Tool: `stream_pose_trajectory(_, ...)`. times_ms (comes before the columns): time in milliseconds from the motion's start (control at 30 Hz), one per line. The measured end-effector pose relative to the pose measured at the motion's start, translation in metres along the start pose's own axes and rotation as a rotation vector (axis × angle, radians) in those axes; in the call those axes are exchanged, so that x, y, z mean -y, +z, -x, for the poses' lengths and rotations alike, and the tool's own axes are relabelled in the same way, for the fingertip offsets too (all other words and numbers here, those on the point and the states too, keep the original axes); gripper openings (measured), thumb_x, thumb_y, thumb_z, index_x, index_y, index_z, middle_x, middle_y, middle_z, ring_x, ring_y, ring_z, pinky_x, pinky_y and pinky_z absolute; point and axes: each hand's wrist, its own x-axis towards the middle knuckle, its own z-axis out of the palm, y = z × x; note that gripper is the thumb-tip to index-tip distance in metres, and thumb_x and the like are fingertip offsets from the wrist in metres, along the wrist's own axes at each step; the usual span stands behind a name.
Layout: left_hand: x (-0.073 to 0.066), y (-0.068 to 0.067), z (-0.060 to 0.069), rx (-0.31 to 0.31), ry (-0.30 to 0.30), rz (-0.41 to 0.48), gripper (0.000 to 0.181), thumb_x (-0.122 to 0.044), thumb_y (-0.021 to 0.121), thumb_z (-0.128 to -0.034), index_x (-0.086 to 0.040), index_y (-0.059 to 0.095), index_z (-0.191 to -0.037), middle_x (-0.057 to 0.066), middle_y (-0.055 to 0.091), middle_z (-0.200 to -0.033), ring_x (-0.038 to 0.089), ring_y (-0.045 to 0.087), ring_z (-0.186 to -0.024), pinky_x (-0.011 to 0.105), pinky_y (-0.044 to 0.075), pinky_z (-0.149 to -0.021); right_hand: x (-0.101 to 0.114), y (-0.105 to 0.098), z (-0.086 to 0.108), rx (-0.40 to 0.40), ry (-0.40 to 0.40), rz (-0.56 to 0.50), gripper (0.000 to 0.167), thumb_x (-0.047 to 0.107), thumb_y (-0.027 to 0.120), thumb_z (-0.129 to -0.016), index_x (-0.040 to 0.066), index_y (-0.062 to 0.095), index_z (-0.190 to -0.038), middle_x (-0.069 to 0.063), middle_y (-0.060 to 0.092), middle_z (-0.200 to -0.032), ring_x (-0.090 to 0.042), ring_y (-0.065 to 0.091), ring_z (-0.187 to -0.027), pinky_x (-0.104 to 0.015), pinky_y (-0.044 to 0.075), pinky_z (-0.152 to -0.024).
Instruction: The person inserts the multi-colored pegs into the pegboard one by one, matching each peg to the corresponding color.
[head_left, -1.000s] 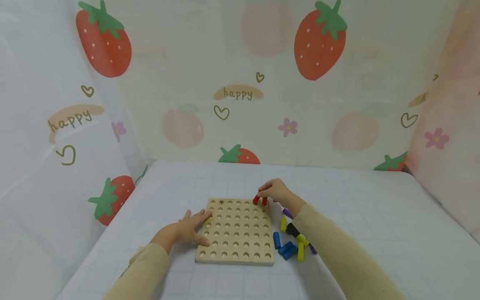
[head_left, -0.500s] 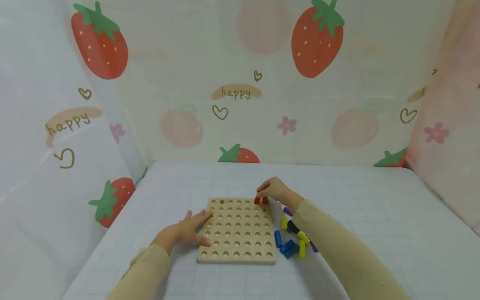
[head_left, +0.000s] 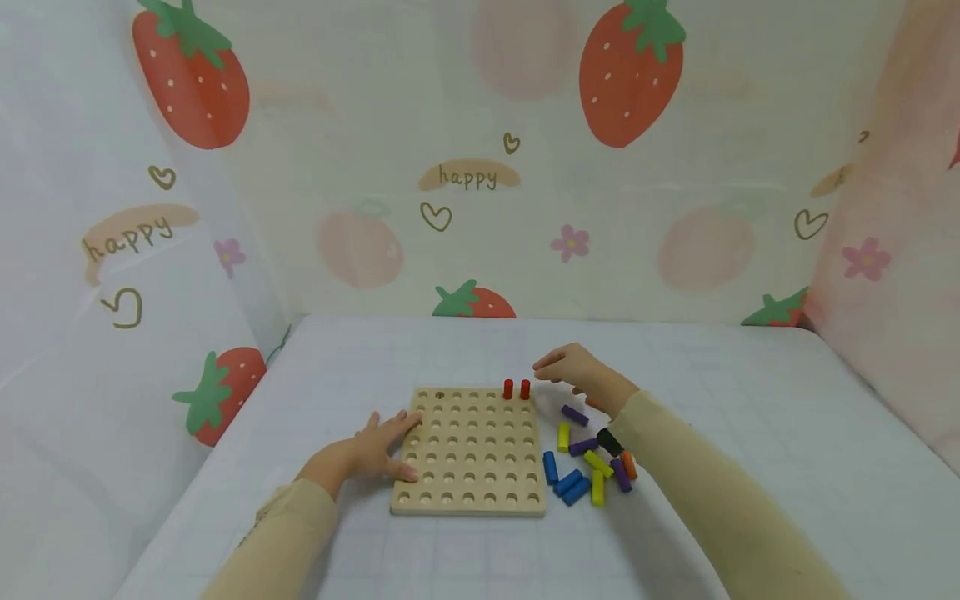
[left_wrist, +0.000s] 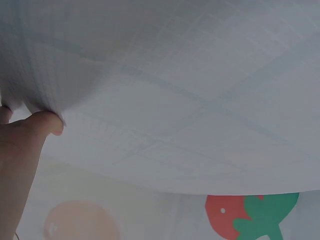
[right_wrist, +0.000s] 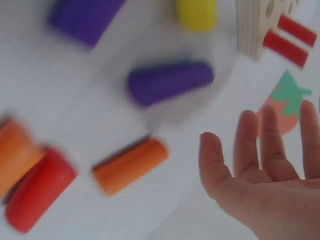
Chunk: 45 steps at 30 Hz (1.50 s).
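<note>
White sheet backdrop (head_left: 337,142) with strawberry print; pale checked cloth over counter (head_left: 465,558). Square light-wood pegboard (head_left: 468,511) mid-counter, two red cylindrical pegs (head_left: 525,390) upright at right end of its far row. Left hand (head_left: 367,450) rests at board's left edge, fingers spread, gripping nothing. Right hand (head_left: 581,372) hangs just beyond far right corner, fingers extended and apart, holding nothing. Blue cylindrical pegs (head_left: 551,468), yellow cylindrical pegs (head_left: 597,487) and purple cylindrical pegs (head_left: 575,415) lie loose right of board, black piece (head_left: 610,442) partly behind right sleeve (head_left: 697,483). Right wrist view adds loose red peg (right_wrist: 40,190) and two orange cylindrical pegs (right_wrist: 131,167); head view gives one orange peg plus a reddish sliver by the arm. Left wrist view: only part of left hand, cloth, backdrop. Loose pegs crowd board's right edge; bare cloth runs along near edge and beyond far edge.
</note>
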Motion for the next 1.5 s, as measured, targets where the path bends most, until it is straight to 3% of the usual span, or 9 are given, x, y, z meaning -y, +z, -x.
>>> stream_pose_trajectory(233,0.003,0.000,0.004,0.011,-0.001,-0.022,0.096,-0.038,0.076,-0.0822,-0.005,0.022,-0.154,0.027,0.013,-0.157,0.056,-0.003,-0.139,0.073,0.006,-0.106,-0.018,-0.024,0.015,0.038,0.056,0.020,0.040,0.024,0.060,-0.097,0.006,0.059,-0.132,-0.016,0.057,-0.132,-0.036,0.049,-0.124,-0.057,0.042,-0.100)
stream_pose_trajectory(500,0.000,0.000,0.001,0.029,-0.009,-0.031,0.096,-0.040,0.075,-0.0827,-0.006,0.020,-0.155,0.024,0.011,-0.159,0.054,-0.005,-0.141,0.072,0.006,-0.107,-0.050,-0.048,0.034,0.096,0.053,0.031,0.043,0.023,0.058,-0.097,0.001,0.055,-0.134,-0.021,0.054,-0.134,-0.043,0.044,-0.125,-0.061,0.041,-0.097)
stream_pose_trajectory(733,-0.003,-0.004,0.003,0.032,0.001,-0.022,0.098,-0.040,0.076,-0.0818,-0.005,0.021,-0.154,0.026,0.012,-0.158,0.055,-0.005,-0.140,0.072,0.005,-0.107,-0.061,-0.062,0.041,0.116,0.051,0.035,0.044,0.023,0.059,-0.096,0.000,0.054,-0.134,-0.024,0.052,-0.135,-0.042,0.046,-0.123,-0.062,0.042,-0.096)
stream_pose_trajectory(1067,0.000,-0.001,0.000,0.024,-0.003,-0.017,0.096,-0.039,0.076,-0.0824,-0.006,0.021,-0.155,0.025,0.012,-0.158,0.054,-0.005,-0.140,0.072,0.004,-0.108,-0.087,-0.080,0.050,0.225,0.158,0.020,0.044,0.017,0.067,-0.091,0.000,0.057,-0.130,-0.025,0.049,-0.134,-0.041,0.043,-0.121,-0.061,0.040,-0.098)
stream_pose_trajectory(1167,0.003,-0.001,-0.002,0.018,0.000,-0.014,0.096,-0.039,0.076,-0.0823,-0.006,0.021,-0.154,0.025,0.012,-0.158,0.055,-0.005,-0.140,0.072,0.003,-0.107,-0.096,-0.082,0.047,0.234,0.163,0.013,0.039,0.016,0.069,-0.091,0.001,0.059,-0.125,-0.020,0.054,-0.128,-0.037,0.046,-0.115,-0.053,0.044,-0.095)
stream_pose_trajectory(1333,0.004,0.000,-0.002,0.016,0.001,-0.021,0.096,-0.039,0.076,-0.0825,-0.005,0.022,-0.154,0.026,0.013,-0.158,0.055,-0.004,-0.140,0.072,0.004,-0.107,-0.107,-0.081,0.044,0.251,0.120,0.033,0.028,0.012,0.073,-0.088,0.003,0.061,-0.111,-0.008,0.058,-0.102,-0.024,0.049,-0.093,-0.031,0.041,-0.075)
stream_pose_trajectory(1500,0.001,-0.001,-0.002,0.012,0.001,-0.024,0.096,-0.038,0.076,-0.0817,-0.005,0.022,-0.154,0.026,0.014,-0.158,0.055,-0.004,-0.140,0.072,0.005,-0.107,-0.110,-0.080,0.048,0.244,0.070,0.065,0.026,0.008,0.073,-0.086,0.002,0.062,-0.108,-0.006,0.054,-0.093,-0.020,0.047,-0.085,-0.028,0.037,-0.068)
